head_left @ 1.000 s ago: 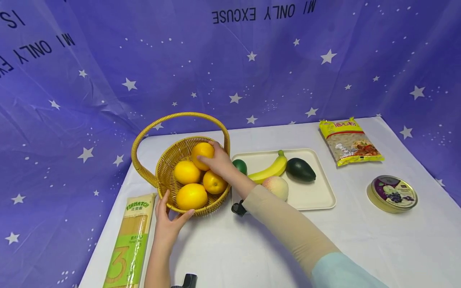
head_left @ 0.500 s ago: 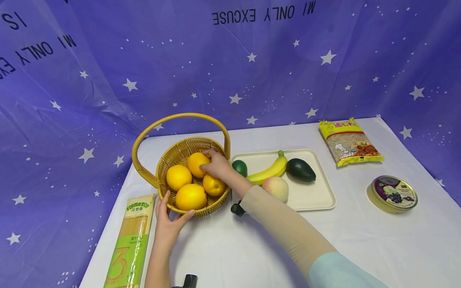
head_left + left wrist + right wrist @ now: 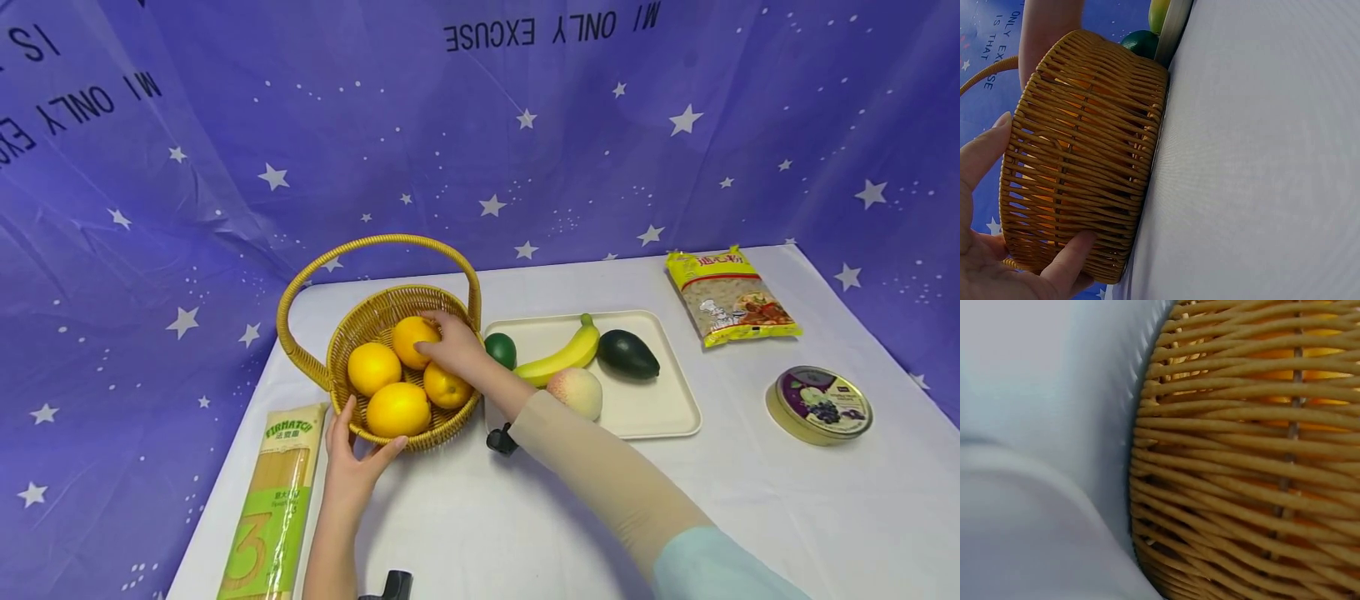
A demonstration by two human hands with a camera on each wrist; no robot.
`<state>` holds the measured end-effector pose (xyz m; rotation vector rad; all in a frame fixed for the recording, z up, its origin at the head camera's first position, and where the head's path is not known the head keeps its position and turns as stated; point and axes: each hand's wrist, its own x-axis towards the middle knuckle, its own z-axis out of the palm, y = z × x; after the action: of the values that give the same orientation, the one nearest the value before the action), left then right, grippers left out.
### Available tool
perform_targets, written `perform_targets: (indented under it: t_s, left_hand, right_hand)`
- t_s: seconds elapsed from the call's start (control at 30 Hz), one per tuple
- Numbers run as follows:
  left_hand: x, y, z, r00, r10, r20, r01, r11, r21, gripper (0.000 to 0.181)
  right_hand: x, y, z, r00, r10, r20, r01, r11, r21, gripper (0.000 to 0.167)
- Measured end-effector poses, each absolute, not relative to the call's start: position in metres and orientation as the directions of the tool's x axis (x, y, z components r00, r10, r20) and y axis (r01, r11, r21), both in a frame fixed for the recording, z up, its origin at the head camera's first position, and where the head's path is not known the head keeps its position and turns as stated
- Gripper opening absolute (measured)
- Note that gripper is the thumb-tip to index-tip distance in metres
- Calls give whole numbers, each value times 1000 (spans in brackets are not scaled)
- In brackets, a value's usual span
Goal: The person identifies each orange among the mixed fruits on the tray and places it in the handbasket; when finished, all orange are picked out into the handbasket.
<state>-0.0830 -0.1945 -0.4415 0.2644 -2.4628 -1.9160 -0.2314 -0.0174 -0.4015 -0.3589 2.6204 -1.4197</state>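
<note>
A wicker basket [image 3: 442,437] with a tall hoop handle [image 3: 378,239] holds several orange fruits. Inside it my right hand [image 3: 453,346] grips an orange [image 3: 412,342] at the back, fingers over its far side and thumb in front. Another orange [image 3: 373,369] lies to its left, with a third orange [image 3: 397,410] at the front. My left hand [image 3: 351,471] holds the basket's near left side. In the left wrist view, the thumb [image 3: 988,147] touches the rim and a finger presses the woven wall [image 3: 1085,169]. Basketwork hides my right hand in the right wrist view.
Right of the basket, a cream tray [image 3: 660,412] bears a banana [image 3: 558,358], a peach [image 3: 576,393], an avocado [image 3: 628,354] and a green fruit [image 3: 500,350]. A spaghetti pack [image 3: 273,500] lies left. A yellow pasta bag [image 3: 731,296] and round tin [image 3: 819,404] lie far right.
My right hand has lowered its orange from on top of the others to deeper in the basket. The orange beside it has shifted left. My left hand keeps its place.
</note>
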Motion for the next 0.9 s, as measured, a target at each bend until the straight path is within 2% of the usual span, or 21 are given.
perform_targets:
  t_s: [0.23,0.37,0.9]
  left_hand:
    - [-84,-195,-442,-985,-139,-100,-132,246,960,103]
    - [-84,-195,-441,-986,-138,-95,-127,242,962,103]
    - [-84,-196,-440,-983,-141,-115,-144,222,964,104]
  right_hand:
    - [-223,-3,-395,-935,-337,107,-263,461,-847,66]
    - [-215,10,-390,-925,-356,130,-280,412,-867,68]
    - [-159,77,-364,-935,-326,141,-192,128,-973,65]
